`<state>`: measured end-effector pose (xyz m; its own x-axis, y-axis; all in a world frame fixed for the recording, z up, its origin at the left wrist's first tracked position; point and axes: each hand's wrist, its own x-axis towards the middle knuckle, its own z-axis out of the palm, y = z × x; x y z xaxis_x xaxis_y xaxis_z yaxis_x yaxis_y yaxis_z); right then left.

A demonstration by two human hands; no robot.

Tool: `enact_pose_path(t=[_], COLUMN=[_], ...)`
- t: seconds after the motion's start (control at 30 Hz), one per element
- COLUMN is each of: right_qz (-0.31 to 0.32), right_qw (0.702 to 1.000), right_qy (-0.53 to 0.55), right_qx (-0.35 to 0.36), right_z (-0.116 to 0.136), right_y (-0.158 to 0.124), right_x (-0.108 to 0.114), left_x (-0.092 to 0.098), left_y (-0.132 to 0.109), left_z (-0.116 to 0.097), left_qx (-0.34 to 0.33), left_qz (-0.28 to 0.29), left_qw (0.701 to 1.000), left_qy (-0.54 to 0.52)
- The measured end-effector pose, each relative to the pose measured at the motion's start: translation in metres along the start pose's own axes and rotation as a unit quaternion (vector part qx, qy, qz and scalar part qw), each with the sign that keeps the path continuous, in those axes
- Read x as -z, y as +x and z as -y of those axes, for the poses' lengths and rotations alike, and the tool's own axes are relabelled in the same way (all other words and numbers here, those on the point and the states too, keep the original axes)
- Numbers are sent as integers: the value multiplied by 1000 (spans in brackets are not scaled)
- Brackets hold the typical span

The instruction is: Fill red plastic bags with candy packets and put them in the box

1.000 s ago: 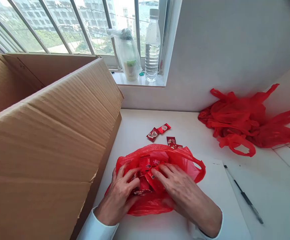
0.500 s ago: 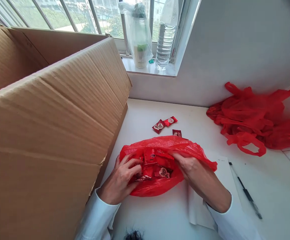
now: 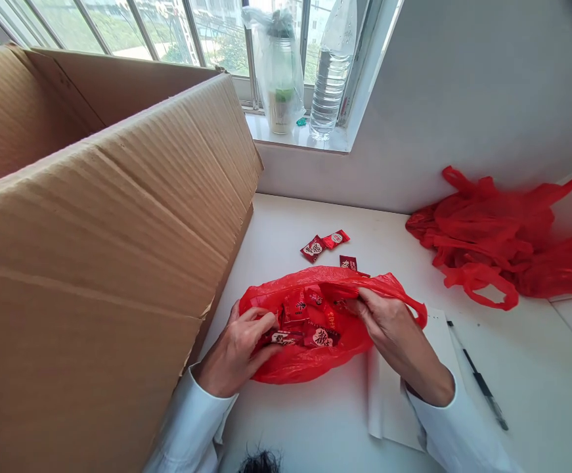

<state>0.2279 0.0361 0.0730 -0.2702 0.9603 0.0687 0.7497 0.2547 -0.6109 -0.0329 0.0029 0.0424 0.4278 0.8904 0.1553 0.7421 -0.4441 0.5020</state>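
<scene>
Your right hand [image 3: 389, 328] now pinches red bag [image 3: 315, 358] rim, mouth pulled wider; left hand [image 3: 236, 348] grips opposite edge beside cardboard box [image 3: 118, 217]; candy packets [image 3: 310, 325] exposed.

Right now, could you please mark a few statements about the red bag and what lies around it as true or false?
1. Both hands hold the red plastic bag of red packets open. True: the left hand grips its near left edge, the right hand its right rim.
2. The black pen lies left of the bag. False: it lies to the right, beside the white paper.
3. A few red packets lie loose on the table beyond the bag. True.
4. The water bottle stands inside the cardboard box. False: it stands on the window sill.
5. The pile of red bags lies far right. True.
</scene>
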Motion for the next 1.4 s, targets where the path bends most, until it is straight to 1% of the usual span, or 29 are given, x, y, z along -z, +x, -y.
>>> enact_pose_path(t=[0.07, 0.13, 0.27, 0.4, 0.6, 0.8, 0.97, 1.17, 1.3, 1.4], right_qz=[10, 8, -15, -16, -3, 22, 36, 50, 68, 85], right_qw=[999, 999, 1000, 1000, 1000, 1000, 999, 999, 997, 996], right_qy=[35, 48, 18, 10, 5, -7, -3, -3, -28, -39], right_qx=[7, 10, 10, 9, -4, -21, -5, 3, 0, 13], right_z=[-3, -4, -8, -12, -10, -3, 2, 9, 9, 4], right_y=[4, 6, 7, 6, 5, 3, 2, 1, 0, 0], right_x=[1, 2, 1, -1, -2, -1, -1, -4, -6, -5], left_x=[-1, -1, -1, 0, 2, 1, 2, 0, -1, 0], left_y=[0, 0, -1, -2, 0, 2, 4, 6, 5, 4], left_z=[0, 0, 0, -1, -4, -5, -7, -8, -10, -12], left_qx=[1, 4, -2, -18, -11, 11, 19, 16, 2, -27], left_qz=[-25, -48, -66, -51, -24, -31, -33, -35, -38, -3], left_qw=[1000, 999, 998, 998, 1000, 999, 999, 999, 999, 1000], left_qy=[4, 10, 9, -10, -9, 11, 28, 23, 16, 7])
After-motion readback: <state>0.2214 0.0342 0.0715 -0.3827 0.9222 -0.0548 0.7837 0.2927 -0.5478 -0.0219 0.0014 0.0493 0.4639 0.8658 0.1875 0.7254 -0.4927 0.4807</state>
